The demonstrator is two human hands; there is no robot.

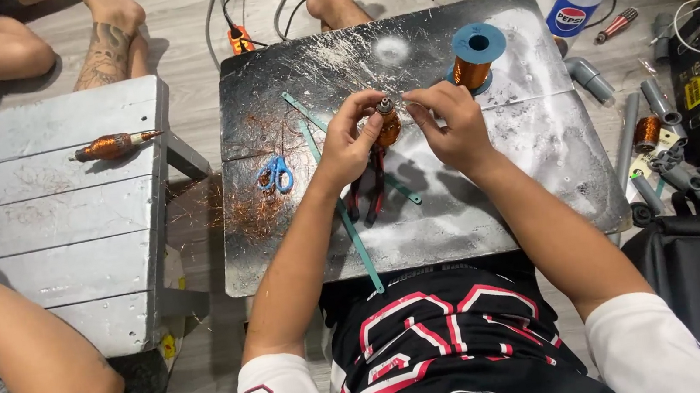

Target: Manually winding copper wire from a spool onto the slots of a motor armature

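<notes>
While the head camera looks straight down, the scene runs left to right as follows.

Far left: a co-worker's forearm (15, 340) at 8 o'clock, beside a grey slatted bench (53, 213) carrying a finished copper coil (111, 146).
Tabletop: a dark, scratched metal tabletop (499, 197) with blue-handled scissors (276, 176) at 9 o'clock of the hands, and red-handled pliers (373, 187) lying just below them.
Left hand (350, 139): clenched around the wound coil (386, 126), fingertips on its upper end.
Wound coil: at centre, held just above the tabletop; a small copper-wrapped bobbin with a grey metal tip.
Handling: it looks light and stiff, but the fine winding seems easily scratched or snagged; better taken by the ends than by the wire.
Right hand (453, 123): pinching near the coil's tip, probably thin wire; I cannot tell.
Upper right: a blue spool of copper wire (474, 55) at 1 o'clock.
</notes>
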